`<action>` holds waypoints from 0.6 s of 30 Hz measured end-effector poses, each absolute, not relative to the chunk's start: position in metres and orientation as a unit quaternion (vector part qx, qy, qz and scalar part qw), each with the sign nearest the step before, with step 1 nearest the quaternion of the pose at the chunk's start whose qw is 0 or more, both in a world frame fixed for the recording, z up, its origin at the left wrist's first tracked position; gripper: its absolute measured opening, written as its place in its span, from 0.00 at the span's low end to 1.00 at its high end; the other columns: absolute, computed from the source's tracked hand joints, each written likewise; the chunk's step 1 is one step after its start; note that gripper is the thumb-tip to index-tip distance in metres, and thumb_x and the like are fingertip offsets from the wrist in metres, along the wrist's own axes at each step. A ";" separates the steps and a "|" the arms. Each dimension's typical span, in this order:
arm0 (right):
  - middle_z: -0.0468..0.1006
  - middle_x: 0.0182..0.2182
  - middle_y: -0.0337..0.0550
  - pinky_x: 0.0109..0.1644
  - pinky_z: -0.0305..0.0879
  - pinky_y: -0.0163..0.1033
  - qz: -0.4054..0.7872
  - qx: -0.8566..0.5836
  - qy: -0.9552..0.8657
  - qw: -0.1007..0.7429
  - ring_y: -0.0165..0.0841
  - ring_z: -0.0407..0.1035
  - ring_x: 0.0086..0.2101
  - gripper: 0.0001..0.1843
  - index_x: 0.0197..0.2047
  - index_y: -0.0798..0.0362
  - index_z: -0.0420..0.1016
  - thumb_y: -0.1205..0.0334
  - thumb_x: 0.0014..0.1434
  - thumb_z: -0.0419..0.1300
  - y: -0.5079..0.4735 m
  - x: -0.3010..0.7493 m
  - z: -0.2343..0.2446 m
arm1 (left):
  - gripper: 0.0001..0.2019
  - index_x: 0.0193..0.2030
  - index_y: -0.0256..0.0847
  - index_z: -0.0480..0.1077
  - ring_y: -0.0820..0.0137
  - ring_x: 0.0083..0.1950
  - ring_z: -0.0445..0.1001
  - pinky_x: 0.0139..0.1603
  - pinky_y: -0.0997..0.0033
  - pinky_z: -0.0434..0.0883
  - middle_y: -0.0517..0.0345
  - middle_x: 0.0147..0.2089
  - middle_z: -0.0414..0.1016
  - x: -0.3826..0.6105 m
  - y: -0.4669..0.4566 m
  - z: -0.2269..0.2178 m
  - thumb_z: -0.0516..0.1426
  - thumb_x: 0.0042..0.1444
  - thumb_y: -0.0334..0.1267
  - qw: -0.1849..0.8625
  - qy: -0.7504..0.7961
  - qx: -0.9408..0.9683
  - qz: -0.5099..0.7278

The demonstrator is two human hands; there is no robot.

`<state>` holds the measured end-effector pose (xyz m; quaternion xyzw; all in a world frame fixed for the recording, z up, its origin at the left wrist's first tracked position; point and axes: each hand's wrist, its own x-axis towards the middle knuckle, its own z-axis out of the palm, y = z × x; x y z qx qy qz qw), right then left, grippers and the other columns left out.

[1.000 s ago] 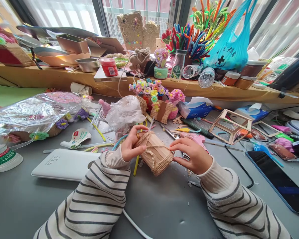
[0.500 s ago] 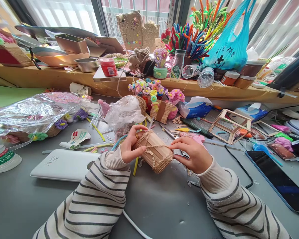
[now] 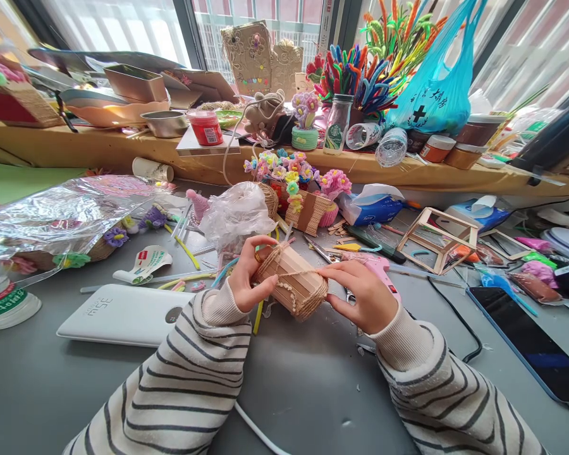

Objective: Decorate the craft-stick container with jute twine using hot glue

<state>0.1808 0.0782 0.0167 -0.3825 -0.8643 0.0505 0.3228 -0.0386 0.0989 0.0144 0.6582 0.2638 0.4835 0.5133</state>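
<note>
So both hands are on a small slatted wooden piece (image 3: pixel 291 265), held tilted in the air just above the middle of the desk (image 3: pixel 303 392). The left hand (image 3: pixel 252 275) is closed around the far end, thumb lying along the near side. The right hand (image 3: pixel 360 292) is set pretty narrow at the other end, the part wound with twine (image 3: pixel 312 304), and a strand of cord (image 3: pixel 298 274) runs across the slats to its index fingertip. Can't tell if that strand is really pinched or just pressed down, and that's my main worry: if it's only pressed, 1 small slip of that finger and the cord could go slack or sit crooked. Pull too hard instead and I'd guess it could drag the bead string (image 3: pixel 291 297) beside it out of line, or lift a slat if the bond's weak. Squeezing with the left could bow the slats too, as they look thin. Then there's the clutter: scissors (image 3: pixel 318 249) and a pink tool (image 3: pixel 384 270), maybe a glue gun, lie right behind the right hand, so a trailing end might snag there. The white power bank (image 3: pixel 118 313) sits next to the left sleeve (image 3: pixel 184 373), easy to bump with a careless elbow.
</note>
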 end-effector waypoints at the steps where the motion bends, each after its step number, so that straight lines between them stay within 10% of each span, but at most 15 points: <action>1: 0.74 0.39 0.47 0.45 0.65 0.47 0.054 -0.384 -0.865 0.319 0.37 0.67 0.40 0.17 0.45 0.53 0.68 0.67 0.49 0.56 0.078 0.181 0.017 | 0.21 0.47 0.45 0.50 0.71 0.35 0.66 0.35 0.72 0.63 0.57 0.38 0.66 -0.039 0.099 0.014 0.55 0.48 0.35 0.513 0.267 0.661 0.478; 18: 0.74 0.40 0.51 0.44 0.66 0.46 0.062 -0.366 -0.881 0.294 0.39 0.68 0.41 0.20 0.46 0.57 0.67 0.58 0.50 0.58 0.078 0.182 0.018 | 0.22 0.48 0.42 0.50 0.71 0.38 0.66 0.36 0.74 0.63 0.55 0.41 0.66 -0.039 0.098 0.014 0.56 0.48 0.35 0.520 0.282 0.655 0.470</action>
